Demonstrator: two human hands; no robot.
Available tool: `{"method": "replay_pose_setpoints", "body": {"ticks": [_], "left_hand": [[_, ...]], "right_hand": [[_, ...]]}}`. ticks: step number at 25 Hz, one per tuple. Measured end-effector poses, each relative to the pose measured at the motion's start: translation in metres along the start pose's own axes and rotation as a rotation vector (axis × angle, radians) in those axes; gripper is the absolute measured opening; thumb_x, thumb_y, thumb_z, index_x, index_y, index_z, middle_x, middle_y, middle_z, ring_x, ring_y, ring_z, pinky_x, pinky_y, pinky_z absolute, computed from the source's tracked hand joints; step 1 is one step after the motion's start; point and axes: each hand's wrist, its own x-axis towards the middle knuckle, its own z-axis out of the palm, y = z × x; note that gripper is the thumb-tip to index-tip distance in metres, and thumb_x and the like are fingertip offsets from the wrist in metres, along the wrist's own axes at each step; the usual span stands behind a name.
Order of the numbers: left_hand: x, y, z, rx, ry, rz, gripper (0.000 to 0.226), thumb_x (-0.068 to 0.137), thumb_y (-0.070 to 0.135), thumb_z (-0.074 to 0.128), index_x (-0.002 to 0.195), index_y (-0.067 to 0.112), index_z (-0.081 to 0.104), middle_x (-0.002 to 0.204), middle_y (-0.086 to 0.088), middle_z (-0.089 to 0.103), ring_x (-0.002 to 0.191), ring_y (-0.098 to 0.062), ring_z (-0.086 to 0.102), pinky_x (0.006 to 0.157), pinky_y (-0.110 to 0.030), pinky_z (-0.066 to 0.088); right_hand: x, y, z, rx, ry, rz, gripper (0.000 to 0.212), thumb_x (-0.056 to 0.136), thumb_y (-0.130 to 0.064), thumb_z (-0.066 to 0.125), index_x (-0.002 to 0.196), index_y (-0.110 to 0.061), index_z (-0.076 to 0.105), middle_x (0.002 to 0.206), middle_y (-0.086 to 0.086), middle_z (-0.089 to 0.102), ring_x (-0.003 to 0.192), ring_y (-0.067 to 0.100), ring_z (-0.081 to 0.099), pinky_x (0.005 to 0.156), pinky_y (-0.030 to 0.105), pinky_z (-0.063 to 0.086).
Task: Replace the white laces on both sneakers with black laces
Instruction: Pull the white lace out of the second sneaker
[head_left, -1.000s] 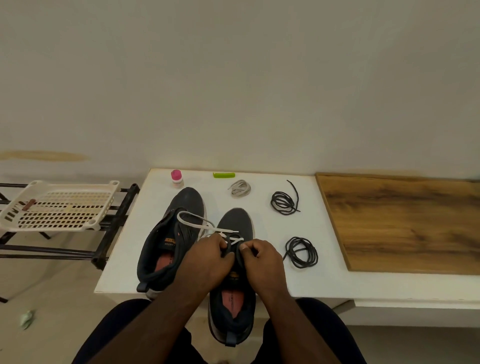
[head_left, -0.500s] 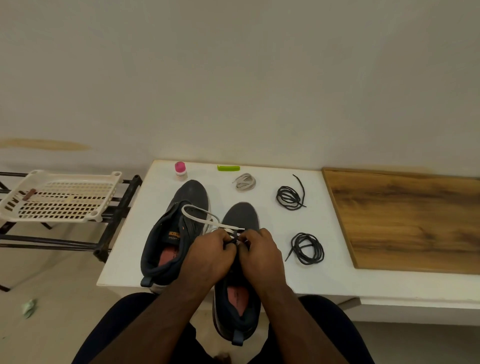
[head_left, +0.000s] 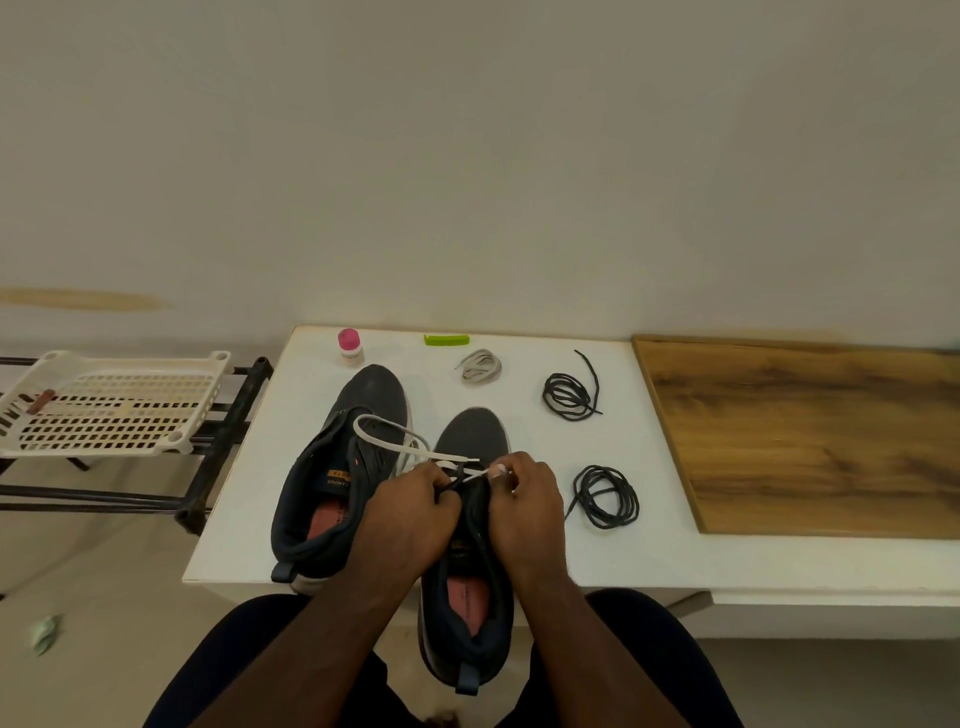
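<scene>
while unlacing: near sneaker (head_left: 470, 545), frame centre
grip: both hands, left hand (head_left: 410, 514) and right hand (head_left: 527, 506), pinching white lace (head_left: 415, 449)
done: one pale lace (head_left: 480, 366) off
left: both black laces (head_left: 569, 397) unthreaded

You have two dark sneakers toe-away on the white table: the left sneaker (head_left: 358, 457) lies fully on it with no lace in its eyelets, while the right sneaker (head_left: 470, 519) overhangs the near edge at its heel. A white lace (head_left: 395, 441) remains in the right sneaker, looping out over the left one, and a removed white lace (head_left: 480, 366) lies bundled behind. Two black laces sit coiled right of the shoes, one far (head_left: 569, 395), one near (head_left: 605, 496).
</scene>
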Motion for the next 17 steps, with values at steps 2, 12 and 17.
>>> {"method": "replay_pose_setpoints", "body": {"ticks": [2, 12, 17], "left_hand": [[0.000, 0.002, 0.000, 0.013, 0.004, 0.012, 0.011, 0.088, 0.029, 0.053, 0.086, 0.027, 0.064, 0.076, 0.009, 0.064, 0.071, -0.004, 0.058, 0.067, -0.026, 0.046], [-0.002, 0.002, 0.000, 0.016, 0.000, 0.014, 0.010, 0.089, 0.027, 0.054, 0.086, 0.025, 0.063, 0.074, 0.007, 0.063, 0.069, -0.006, 0.059, 0.068, -0.029, 0.050], [-0.003, 0.002, -0.001, 0.006, -0.011, 0.009, 0.010, 0.090, 0.025, 0.054, 0.086, 0.024, 0.063, 0.074, 0.007, 0.063, 0.068, -0.008, 0.059, 0.065, -0.028, 0.048]], "right_hand": [[0.001, 0.002, -0.002, 0.078, 0.040, -0.006, 0.009, 0.100, -0.026, 0.052, 0.103, -0.031, 0.059, 0.103, -0.010, 0.052, 0.094, 0.006, 0.055, 0.077, 0.024, 0.042], [-0.002, 0.002, 0.010, -0.154, -0.129, -0.114, 0.020, 0.093, -0.030, 0.060, 0.111, -0.027, 0.069, 0.120, -0.009, 0.041, 0.093, 0.011, 0.059, 0.084, 0.030, 0.054], [-0.003, 0.000, 0.011, -0.252, -0.141, -0.117, 0.018, 0.093, -0.032, 0.057, 0.107, -0.027, 0.068, 0.115, -0.008, 0.040, 0.089, 0.009, 0.054, 0.077, 0.029, 0.053]]}}
